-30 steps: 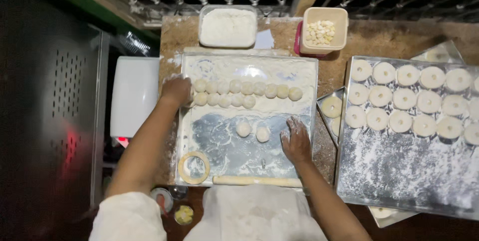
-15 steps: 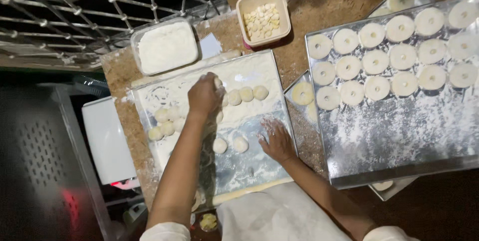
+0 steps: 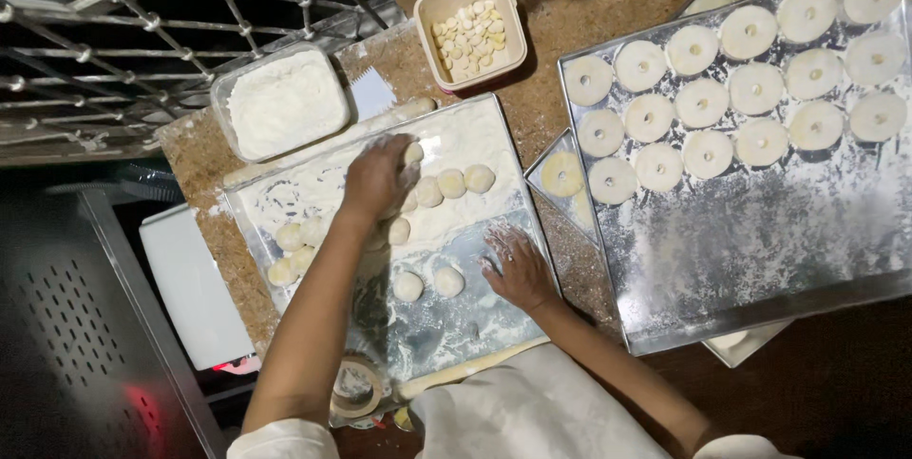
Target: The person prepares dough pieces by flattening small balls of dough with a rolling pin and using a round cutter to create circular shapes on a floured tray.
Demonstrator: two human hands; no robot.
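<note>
Dough balls (image 3: 452, 182) sit in a row across the middle of the floured metal tray (image 3: 494, 326), on the brown counter (image 3: 560, 22).

Head view, the only view:
- Left hand (image 3: 377, 177) is palm down over the row, fingers curled around the balls under it. Whether it actually grips 1 is hidden by the hand itself.
- 3 balls show right of that hand, touching each other. A few more lie left of the forearm near the tray's left edge.
- 2 separate balls (image 3: 429, 283) sit just beside each other lower on the tray, in a thin patch of flour.
- Right hand (image 3: 518, 264) rests flat on the tray's right side, fingers spread wide, holding nothing. It is just beside the 2 loose balls, not touching them.
- Tape roll (image 3: 358, 387) lies at the tray's near corner, next to the left forearm.
- Clear tub of flour (image 3: 280, 103) stands behind the tray, near the window grille (image 3: 114, 31).
- Beige tub of pale chunks (image 3: 470, 31) stands to the right of the flour tub.
- Large tray (image 3: 760, 250) to the right carries rows of flattened dough rounds (image 3: 708, 98), each with a dimple in the centre; its near half is bare flour dust.
- White scale-like device (image 3: 195, 288) sits left of the work tray, below counter level.
</note>
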